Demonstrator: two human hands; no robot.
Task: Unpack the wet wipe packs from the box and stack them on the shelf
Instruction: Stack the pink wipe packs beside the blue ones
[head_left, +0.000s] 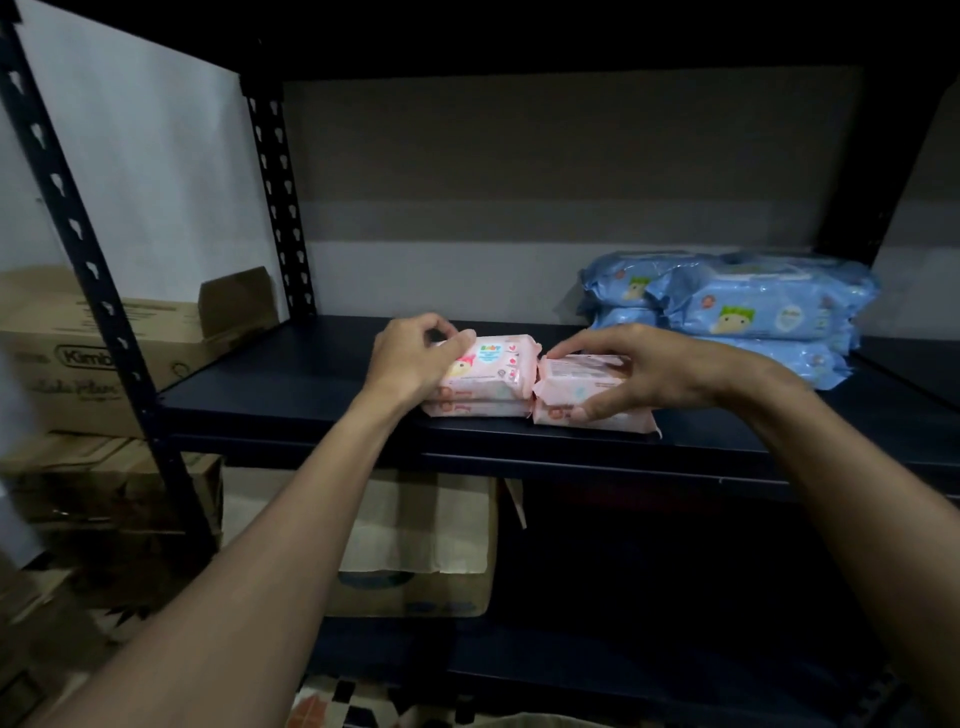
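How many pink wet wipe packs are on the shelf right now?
4, in two side-by-side stacks of two at the shelf's front edge. Left stack under the left hand; right stack under the right hand. More may be hidden beneath the hands.

Two small wipe stacks sit side by side at the shelf front; larger packs stacked behind right.

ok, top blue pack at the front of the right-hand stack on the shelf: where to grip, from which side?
Judging by its pose, take the top blue pack across its long edges, coming from the front and above. It lies flat on the other blue packs with open space overhead, and its long side faces the shelf front. The crimped ends look too floppy to hold. The pink packs and both hands sit clear to its left.
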